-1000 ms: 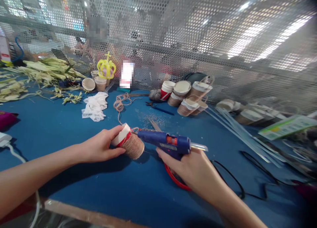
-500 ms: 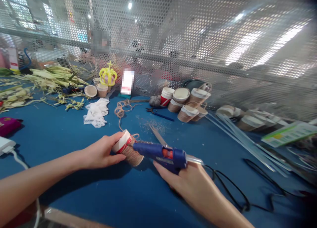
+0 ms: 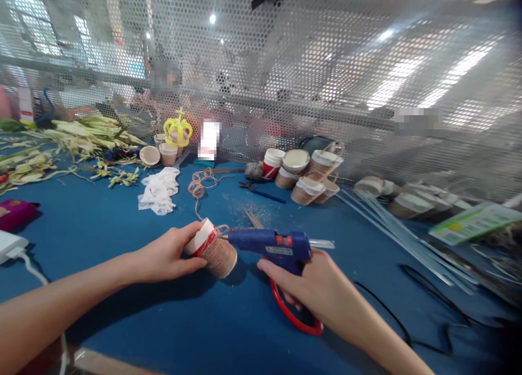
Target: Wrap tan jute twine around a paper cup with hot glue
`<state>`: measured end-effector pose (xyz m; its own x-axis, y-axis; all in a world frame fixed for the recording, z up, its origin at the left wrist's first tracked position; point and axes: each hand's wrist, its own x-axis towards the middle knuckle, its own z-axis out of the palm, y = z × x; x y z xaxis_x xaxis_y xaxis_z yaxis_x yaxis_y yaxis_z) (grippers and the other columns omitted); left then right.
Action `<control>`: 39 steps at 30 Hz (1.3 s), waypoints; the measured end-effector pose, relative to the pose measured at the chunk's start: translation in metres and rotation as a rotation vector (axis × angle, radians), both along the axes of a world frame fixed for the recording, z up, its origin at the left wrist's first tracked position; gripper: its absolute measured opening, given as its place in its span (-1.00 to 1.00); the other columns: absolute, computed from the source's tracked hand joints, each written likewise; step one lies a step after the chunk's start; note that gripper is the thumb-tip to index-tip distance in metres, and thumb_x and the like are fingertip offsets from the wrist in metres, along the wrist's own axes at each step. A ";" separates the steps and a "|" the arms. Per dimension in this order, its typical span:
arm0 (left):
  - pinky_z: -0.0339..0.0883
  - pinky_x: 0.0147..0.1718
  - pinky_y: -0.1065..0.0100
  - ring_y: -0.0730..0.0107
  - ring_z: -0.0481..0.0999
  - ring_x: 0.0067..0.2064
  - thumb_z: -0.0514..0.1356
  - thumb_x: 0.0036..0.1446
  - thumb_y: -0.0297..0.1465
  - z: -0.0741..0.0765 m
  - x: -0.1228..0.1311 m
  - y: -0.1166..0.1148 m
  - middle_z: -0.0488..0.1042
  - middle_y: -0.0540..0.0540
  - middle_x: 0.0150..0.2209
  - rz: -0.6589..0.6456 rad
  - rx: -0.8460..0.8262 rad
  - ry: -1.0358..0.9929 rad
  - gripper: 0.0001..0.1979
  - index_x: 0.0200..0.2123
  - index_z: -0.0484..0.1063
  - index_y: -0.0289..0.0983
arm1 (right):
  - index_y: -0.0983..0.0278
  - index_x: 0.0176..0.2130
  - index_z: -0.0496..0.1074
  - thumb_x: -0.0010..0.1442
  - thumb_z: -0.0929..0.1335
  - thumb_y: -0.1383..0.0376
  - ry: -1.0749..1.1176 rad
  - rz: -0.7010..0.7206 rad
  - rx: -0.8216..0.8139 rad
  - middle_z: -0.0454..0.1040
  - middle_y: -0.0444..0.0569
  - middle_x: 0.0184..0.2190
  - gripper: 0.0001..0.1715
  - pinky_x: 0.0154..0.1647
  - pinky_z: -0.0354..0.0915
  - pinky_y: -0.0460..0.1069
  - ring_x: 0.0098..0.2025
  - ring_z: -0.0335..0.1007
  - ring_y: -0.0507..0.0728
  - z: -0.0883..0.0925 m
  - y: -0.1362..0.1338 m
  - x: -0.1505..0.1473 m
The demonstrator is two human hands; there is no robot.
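My left hand point(image 3: 169, 254) is closed round the rim end of a paper cup point(image 3: 211, 249) that lies on its side, white and red at the rim and wrapped in brown twine over the rest. My right hand point(image 3: 313, 287) grips a blue hot glue gun point(image 3: 274, 244) by its handle, nozzle pointing left and touching the cup's twine near the rim. A clear glue stick pokes out of the gun's back. Red-handled scissors point(image 3: 294, 315) lie on the blue table point(image 3: 163, 320) under my right hand.
Loose twine point(image 3: 200, 180) trails from the cup toward the back. A white cloth point(image 3: 158, 189), a pile of twine-wrapped cups point(image 3: 306, 170), clear glue sticks point(image 3: 391, 223), pale green leaf strips point(image 3: 69, 138), a yellow crown point(image 3: 178, 129), a black cord point(image 3: 408, 320). Perforated metal screen point(image 3: 326, 65) behind.
The glue gun has drawn back slightly to the right, its nozzle still at the cup. The red scissors handle shows again beneath my right hand. The view shifted a little.
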<state>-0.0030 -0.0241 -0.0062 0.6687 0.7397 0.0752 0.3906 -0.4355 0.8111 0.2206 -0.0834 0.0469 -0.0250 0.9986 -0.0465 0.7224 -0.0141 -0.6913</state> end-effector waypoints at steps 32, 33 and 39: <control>0.27 -0.33 0.33 0.27 0.45 -0.31 0.13 0.02 -0.33 0.000 -0.001 0.003 0.48 -0.12 -0.27 0.097 0.053 0.094 -0.61 -0.06 0.21 -0.32 | 0.30 -0.47 0.45 0.16 0.16 0.08 0.054 0.071 -0.004 0.24 -0.17 -0.67 -0.53 -0.61 0.02 -0.10 -0.64 0.08 -0.04 -0.018 0.051 -0.031; 0.27 -0.36 0.34 0.28 0.45 -0.33 0.13 0.02 -0.33 0.000 -0.001 0.003 0.49 -0.11 -0.29 0.098 0.062 0.102 -0.61 -0.07 0.21 -0.32 | 0.32 -0.47 0.44 0.15 0.16 0.08 0.138 0.068 0.020 0.21 -0.18 -0.67 -0.53 -0.63 -0.01 -0.10 -0.65 0.03 -0.05 -0.021 0.047 -0.038; 0.24 -0.42 0.38 0.33 0.44 -0.37 0.10 0.04 -0.36 0.001 0.000 -0.001 0.48 -0.08 -0.33 0.082 0.126 0.115 -0.68 -0.11 0.21 -0.29 | 0.35 -0.51 0.37 0.04 0.25 0.00 0.632 -0.028 -0.084 -0.01 -0.29 -0.72 -0.54 -0.67 -0.22 -0.09 -0.69 -0.18 -0.10 -0.034 0.051 -0.054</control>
<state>-0.0033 -0.0250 -0.0053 0.6164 0.7814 0.0974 0.5156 -0.4939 0.7002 0.1664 -0.0329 0.0130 -0.0476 0.9929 -0.1092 0.1742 -0.0994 -0.9797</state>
